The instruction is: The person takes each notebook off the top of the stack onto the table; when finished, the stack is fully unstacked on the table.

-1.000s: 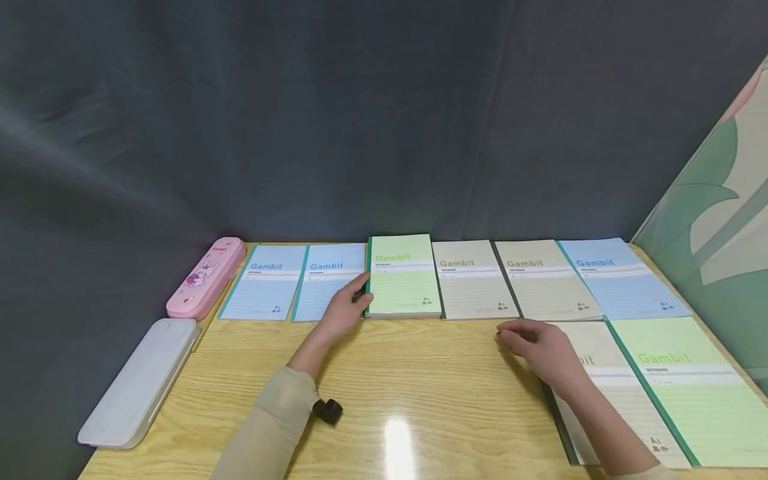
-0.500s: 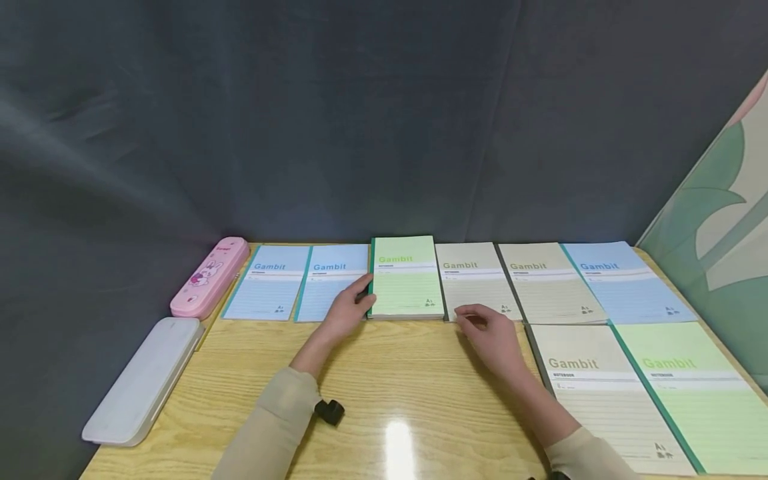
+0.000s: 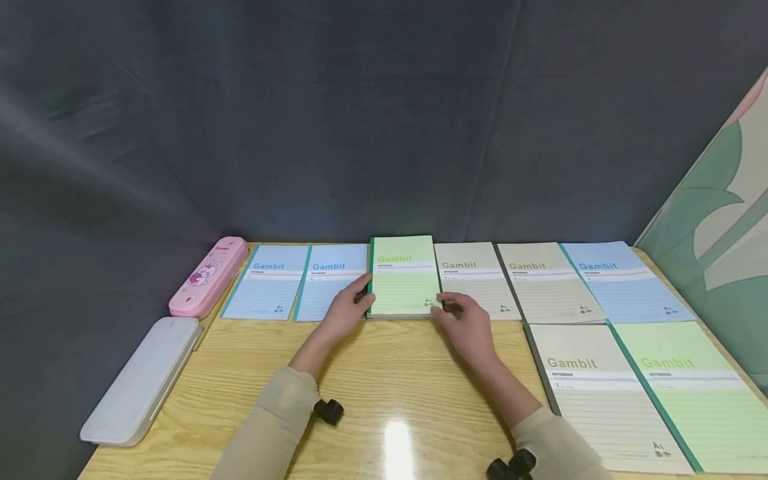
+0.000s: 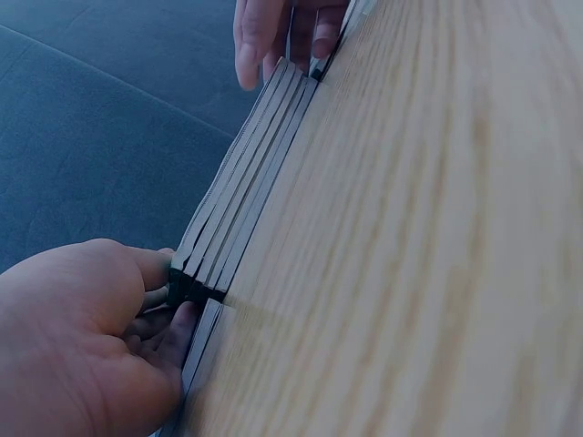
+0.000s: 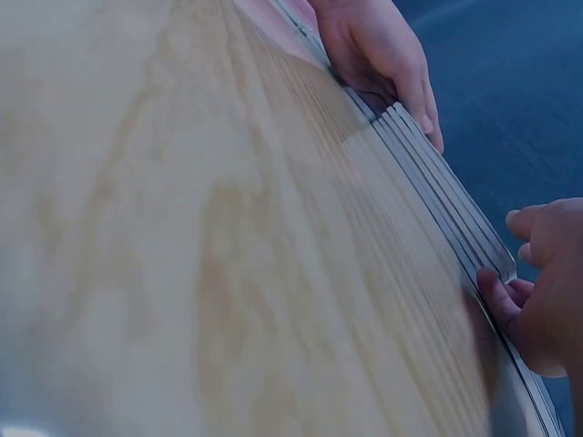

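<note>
A stack of several notebooks, topped by a green notebook (image 3: 403, 275), lies in the back row in the head view; its layered edges show in both wrist views. My left hand (image 3: 347, 308) touches the green-spined left side of the stack, fingers and thumb against the edge. At the stack's lower right corner is my right hand (image 3: 467, 328), its thumb and bent fingers at the edge. The right wrist view shows that thumb (image 5: 497, 299) against the stack's end, with the index finger raised above. Neither hand visibly wraps round the stack.
Two blue notebooks (image 3: 330, 283) flank the stack on the left. To its right lie beige notebooks (image 3: 549, 283) and a blue notebook (image 3: 624, 280), with a larger-looking beige notebook (image 3: 606, 413) and green notebook (image 3: 690, 400) nearer. Pink (image 3: 210, 277) and white (image 3: 141, 380) cases stand left.
My right hand has moved left from above the front beige notebook, past the neighbouring beige notebook, to the right edge of the stack. My left hand has stayed at the stack's left side.
</note>
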`<state>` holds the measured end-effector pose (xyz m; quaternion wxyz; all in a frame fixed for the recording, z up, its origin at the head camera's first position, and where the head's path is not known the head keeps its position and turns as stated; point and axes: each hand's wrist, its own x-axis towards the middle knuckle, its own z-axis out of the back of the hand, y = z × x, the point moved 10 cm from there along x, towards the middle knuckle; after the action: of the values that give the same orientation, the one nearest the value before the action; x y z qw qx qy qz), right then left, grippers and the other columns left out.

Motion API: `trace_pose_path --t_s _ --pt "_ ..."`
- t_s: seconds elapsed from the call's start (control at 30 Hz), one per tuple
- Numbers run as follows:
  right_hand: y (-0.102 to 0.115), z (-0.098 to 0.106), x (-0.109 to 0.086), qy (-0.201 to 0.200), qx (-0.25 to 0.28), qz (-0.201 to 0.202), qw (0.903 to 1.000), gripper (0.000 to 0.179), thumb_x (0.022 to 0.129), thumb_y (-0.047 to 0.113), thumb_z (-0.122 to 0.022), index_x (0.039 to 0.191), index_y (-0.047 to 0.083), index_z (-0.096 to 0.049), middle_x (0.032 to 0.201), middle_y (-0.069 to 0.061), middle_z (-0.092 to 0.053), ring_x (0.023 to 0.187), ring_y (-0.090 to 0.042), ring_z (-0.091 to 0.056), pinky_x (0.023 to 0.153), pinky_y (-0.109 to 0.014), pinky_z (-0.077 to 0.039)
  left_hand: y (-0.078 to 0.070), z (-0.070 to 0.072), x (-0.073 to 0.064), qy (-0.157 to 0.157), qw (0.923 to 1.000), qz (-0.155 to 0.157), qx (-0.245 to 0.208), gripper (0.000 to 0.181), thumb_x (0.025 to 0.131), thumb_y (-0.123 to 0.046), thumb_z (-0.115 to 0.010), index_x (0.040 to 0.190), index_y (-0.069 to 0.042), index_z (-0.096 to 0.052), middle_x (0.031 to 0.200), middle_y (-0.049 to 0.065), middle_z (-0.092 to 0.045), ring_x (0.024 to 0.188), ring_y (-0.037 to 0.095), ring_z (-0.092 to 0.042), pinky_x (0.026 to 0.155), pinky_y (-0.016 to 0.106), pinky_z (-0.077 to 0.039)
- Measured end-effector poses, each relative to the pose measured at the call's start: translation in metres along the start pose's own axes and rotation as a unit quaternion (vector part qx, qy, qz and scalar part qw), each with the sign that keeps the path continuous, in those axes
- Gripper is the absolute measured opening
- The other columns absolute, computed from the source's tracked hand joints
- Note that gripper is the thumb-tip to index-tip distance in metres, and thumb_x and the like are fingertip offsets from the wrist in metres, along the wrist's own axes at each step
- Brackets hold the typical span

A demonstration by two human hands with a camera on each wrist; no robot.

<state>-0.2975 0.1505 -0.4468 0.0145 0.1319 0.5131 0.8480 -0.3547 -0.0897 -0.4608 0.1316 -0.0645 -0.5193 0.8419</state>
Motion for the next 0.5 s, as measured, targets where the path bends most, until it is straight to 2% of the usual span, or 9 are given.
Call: trace_pose_path --t_s 0.3,0.5 --pt "0.0032 -0.0066 0.0087 -0.017 -0.039 -0.013 0.9990 0.032 0.088 0.017 -0.082 0.115 0.002 -0.074 0.091 -0.010 -0.067 0.087 -0.024 -0.062 0.077 -0.035 -0.049 -0.0004 -0.0003 -0.0003 -0.001 1.0000 0.002 -0.007 0.056 0.108 -0.019 -0.053 0.159 -0.008 -0.032 0.164 0.009 -0.029 0.144 0.031 -0.036 0.115 0.045 -0.036" --pt "-0.0002 -0.0078 0.0090 -0.007 -0.060 -0.042 0.9973 0.033 0.089 0.015 -0.080 0.118 0.002 -0.074 0.094 -0.010 -0.067 0.090 -0.024 -0.060 0.076 -0.034 -0.047 0.0008 -0.0009 -0.0006 0.002 0.9999 0.003 -0.011 0.057 0.107 -0.019 -0.053 0.159 -0.009 -0.032 0.164 0.009 -0.029 0.142 0.032 -0.040 0.112 0.046 -0.038"
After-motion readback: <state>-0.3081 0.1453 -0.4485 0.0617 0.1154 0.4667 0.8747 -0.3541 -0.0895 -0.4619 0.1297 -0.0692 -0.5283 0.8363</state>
